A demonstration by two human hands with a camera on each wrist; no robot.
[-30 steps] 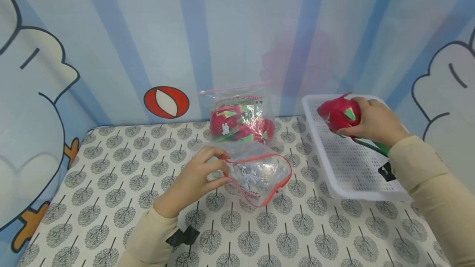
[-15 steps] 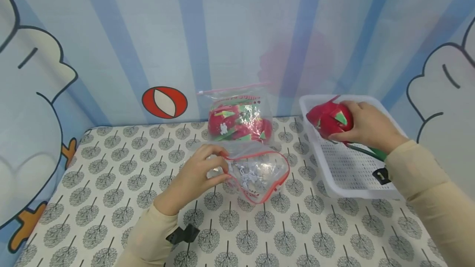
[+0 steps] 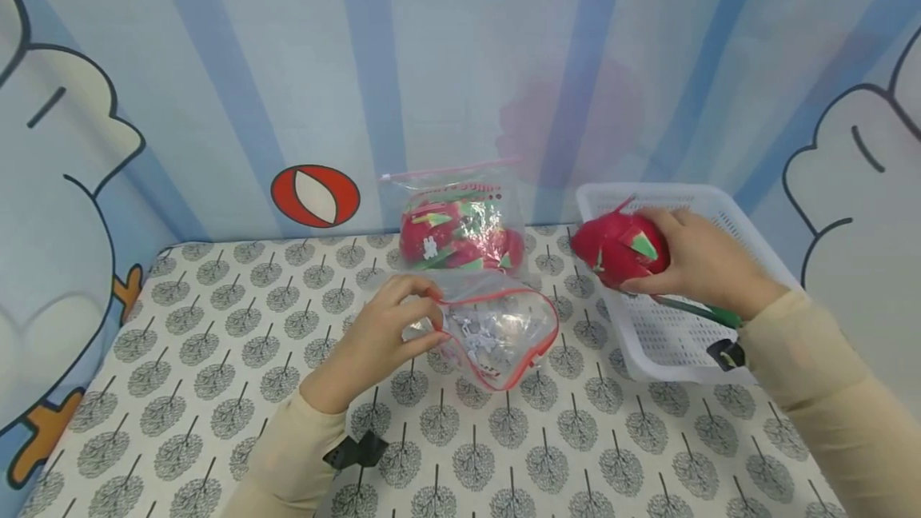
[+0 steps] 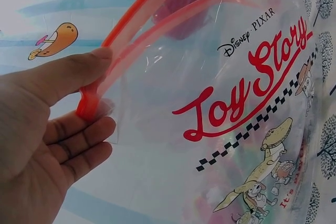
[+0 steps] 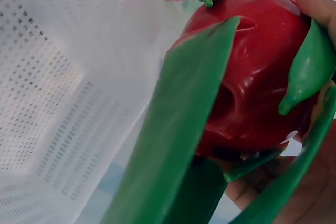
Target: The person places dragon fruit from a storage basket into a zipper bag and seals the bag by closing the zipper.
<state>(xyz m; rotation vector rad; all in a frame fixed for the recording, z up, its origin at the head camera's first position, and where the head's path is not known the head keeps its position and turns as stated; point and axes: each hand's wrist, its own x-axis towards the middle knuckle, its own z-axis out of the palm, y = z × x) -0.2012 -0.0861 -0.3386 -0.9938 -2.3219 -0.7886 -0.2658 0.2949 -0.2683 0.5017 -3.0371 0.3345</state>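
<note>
My left hand [image 3: 384,342] pinches the red zip edge of a clear zip bag [image 3: 514,322] between thumb and fingers. The bag's mouth gapes toward the right in the head view, and nothing shows inside it. In the left wrist view, red "Toy Story" print [image 4: 252,82] and cartoon figures mark its side. My right hand [image 3: 698,262] grips a toy dragon fruit [image 3: 612,250], red with green scales, above the basket's left rim. Long green leaves [image 5: 173,114] trail from the fruit in the right wrist view, where fingers and thumb wrap its far side.
A white perforated basket [image 3: 694,375] stands at the right, under the right hand. Behind the held bag, a second zip bag [image 3: 449,178] with a pink zip is packed with red and green fruit. A tree-print cloth [image 3: 237,358] covers the table, with a cartoon curtain [image 3: 460,62] behind.
My right hand has carried the dragon fruit left and slightly down, from over the basket to its left rim. The left hand keeps its pinch on the bag.
</note>
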